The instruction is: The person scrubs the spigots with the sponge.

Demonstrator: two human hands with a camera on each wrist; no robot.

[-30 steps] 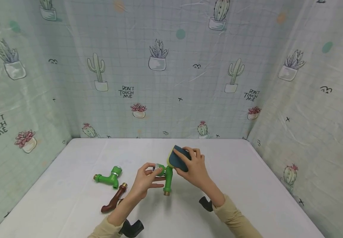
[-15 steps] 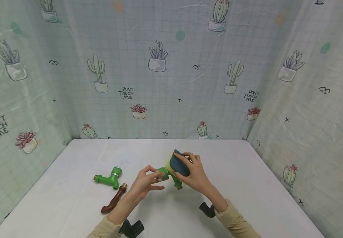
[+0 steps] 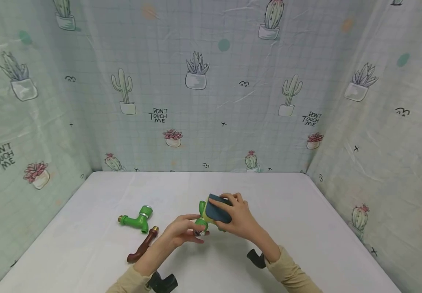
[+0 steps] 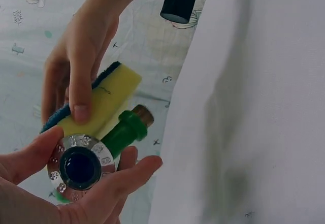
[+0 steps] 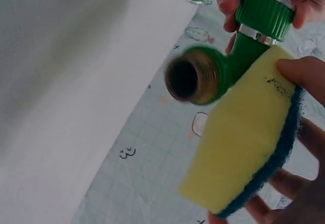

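My left hand (image 3: 195, 230) pinches the knob end of a green plastic faucet (image 3: 202, 217) and holds it above the white table (image 3: 298, 228). In the left wrist view its thumb and fingers curl round the silver-ringed, blue-capped knob (image 4: 79, 167). My right hand (image 3: 233, 212) grips a yellow sponge with a dark blue back (image 3: 219, 208) and presses the yellow face against the faucet body. In the right wrist view the brass-threaded mouth (image 5: 189, 80) points at the camera, beside the sponge (image 5: 244, 148).
A second green faucet (image 3: 136, 219) and a brown one (image 3: 143, 245) lie on the table to the left. One black fitting (image 3: 163, 281) sits by my left forearm and another (image 3: 256, 258) under my right wrist. Cactus-print cloth walls close in three sides.
The left hand has turned the faucet so its spout no longer points down at me, and both hands have dropped a little. The sponge has stayed against the faucet.
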